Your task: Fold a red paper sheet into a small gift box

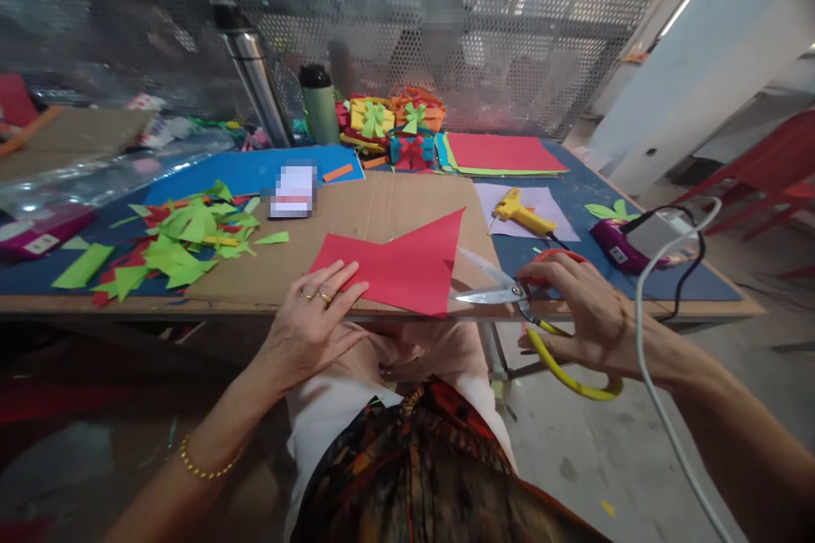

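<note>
A: What do we have before us, biggest first?

B: Our desk (38,276), and on it a brown cardboard sheet (353,208), which we can measure everything else from.

A: And after that?

B: A blue sheet (222,174) lies behind the cardboard sheet, toward its left, and a stack of coloured sheets (503,153), red on top, sits behind its right corner. Then comes our red paper (395,271), on the near part of the cardboard sheet, with a wide V in its far edge. Left of the red paper, a heap of green and red scraps (182,242) spreads over the cardboard sheet's left side.

A: Anything tall?

B: A steel flask (258,76), beyond the cardboard sheet's far edge.

A: What are our hands doing?

B: At the cardboard sheet's near right corner we have scissors (517,293), blades spread, just beside the red paper; we can't tell whether they touch it. Our right hand (582,305) grasps their handles. Our left hand (318,310) rests unclenched on the red paper, over the cardboard sheet's near edge, fingers stretched out.

A: And the smallest?

B: A yellow glue gun (519,212) right of the cardboard sheet, then a phone (293,191) by its far left edge.
</note>
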`<state>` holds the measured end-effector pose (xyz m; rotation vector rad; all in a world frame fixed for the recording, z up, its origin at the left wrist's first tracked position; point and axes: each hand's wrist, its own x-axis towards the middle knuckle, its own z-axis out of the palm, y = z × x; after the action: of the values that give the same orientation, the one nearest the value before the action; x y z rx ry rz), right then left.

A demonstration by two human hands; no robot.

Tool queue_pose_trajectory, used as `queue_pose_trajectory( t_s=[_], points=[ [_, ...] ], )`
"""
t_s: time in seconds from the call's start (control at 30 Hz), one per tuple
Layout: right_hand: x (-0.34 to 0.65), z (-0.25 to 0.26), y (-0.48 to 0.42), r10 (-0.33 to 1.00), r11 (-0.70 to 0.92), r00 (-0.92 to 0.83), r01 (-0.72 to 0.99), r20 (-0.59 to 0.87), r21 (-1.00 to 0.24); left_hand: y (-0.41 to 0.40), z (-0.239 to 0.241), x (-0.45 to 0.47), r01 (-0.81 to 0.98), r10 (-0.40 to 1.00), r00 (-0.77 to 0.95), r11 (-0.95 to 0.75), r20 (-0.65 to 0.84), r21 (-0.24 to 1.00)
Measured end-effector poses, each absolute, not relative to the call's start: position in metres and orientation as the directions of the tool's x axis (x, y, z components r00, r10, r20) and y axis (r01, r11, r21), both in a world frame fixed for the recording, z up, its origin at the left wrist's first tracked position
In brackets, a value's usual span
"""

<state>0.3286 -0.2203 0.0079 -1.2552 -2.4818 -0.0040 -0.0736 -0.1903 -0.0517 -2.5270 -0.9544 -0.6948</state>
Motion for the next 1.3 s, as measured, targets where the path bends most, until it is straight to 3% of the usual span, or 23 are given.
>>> queue_pose_trajectory(
  t_s=[0.37, 0.7, 0.93, 1.3],
  points=[
    [0.33, 0.034, -0.165, 0.743, 0.664, -0.667, 0.728, 0.05, -0.168, -0.191, -0.051, -0.074, 0.698, 0.536, 0.654, -0.7, 0.534, -0.152],
    [0.34, 0.037, -0.179, 0.72, 0.671, -0.693, 0.683, 0.035, -0.288, -0.192, -0.052, -0.072, 0.702, 0.544, 0.636, -0.703, 0.548, -0.117],
    [0.343, 0.036, -0.167, 0.757, 0.64, -0.65, 0.722, 0.059, -0.262, -0.192, -0.051, -0.072, 0.704, 0.549, 0.636, -0.7, 0.542, -0.117],
    [0.341, 0.039, -0.168, 0.67, 0.678, -0.74, 0.642, -0.059, -0.356, -0.193, -0.05, -0.071, 0.712, 0.564, 0.628, -0.695, 0.537, -0.103]
  ],
)
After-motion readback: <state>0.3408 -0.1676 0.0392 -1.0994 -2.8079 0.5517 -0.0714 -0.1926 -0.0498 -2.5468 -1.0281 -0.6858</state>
